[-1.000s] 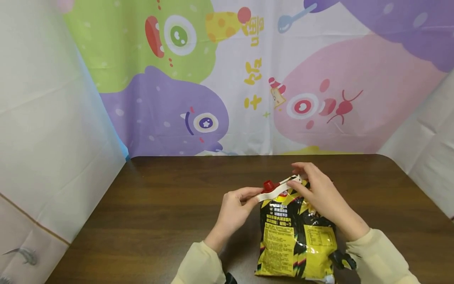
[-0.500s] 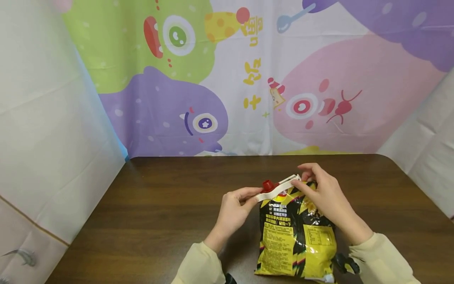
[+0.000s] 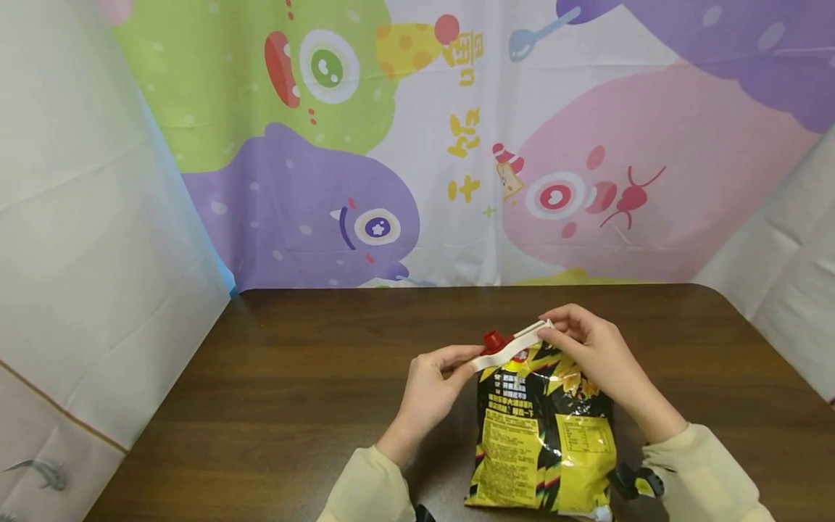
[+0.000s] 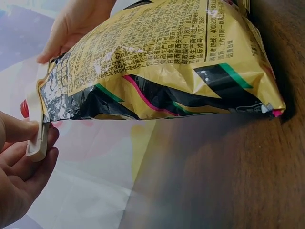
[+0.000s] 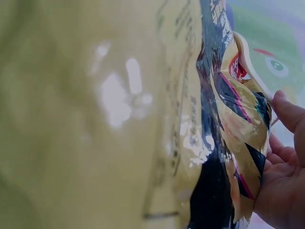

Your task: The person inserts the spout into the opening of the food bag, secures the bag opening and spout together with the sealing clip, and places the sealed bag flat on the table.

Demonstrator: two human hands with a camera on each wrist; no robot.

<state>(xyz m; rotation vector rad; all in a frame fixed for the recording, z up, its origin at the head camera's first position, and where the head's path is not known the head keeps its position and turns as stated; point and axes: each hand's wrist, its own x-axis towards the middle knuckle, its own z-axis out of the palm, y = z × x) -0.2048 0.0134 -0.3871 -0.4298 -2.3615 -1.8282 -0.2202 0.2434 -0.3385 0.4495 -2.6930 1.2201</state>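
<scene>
my left hand (image 3: 427, 391) pinches the near end of the long white plastic sealing clip with the red knob (image 3: 509, 346), and my right hand (image 3: 596, 359) grips its far end, at about two o'clock from the left. the clip runs across the top of the crinkly yellow-and-black foil snack bag (image 3: 544, 435), which lies on the dark brown wooden table (image 3: 293, 377) at six o'clock. the bag looks light, soft and slippery — i'd hold the stiff clip, not the film.

Even, bright lighting. Glare patches on the snack bag (image 5: 119, 95), which is badly blurred in the right-wrist view; backdrop edges bow.
</scene>
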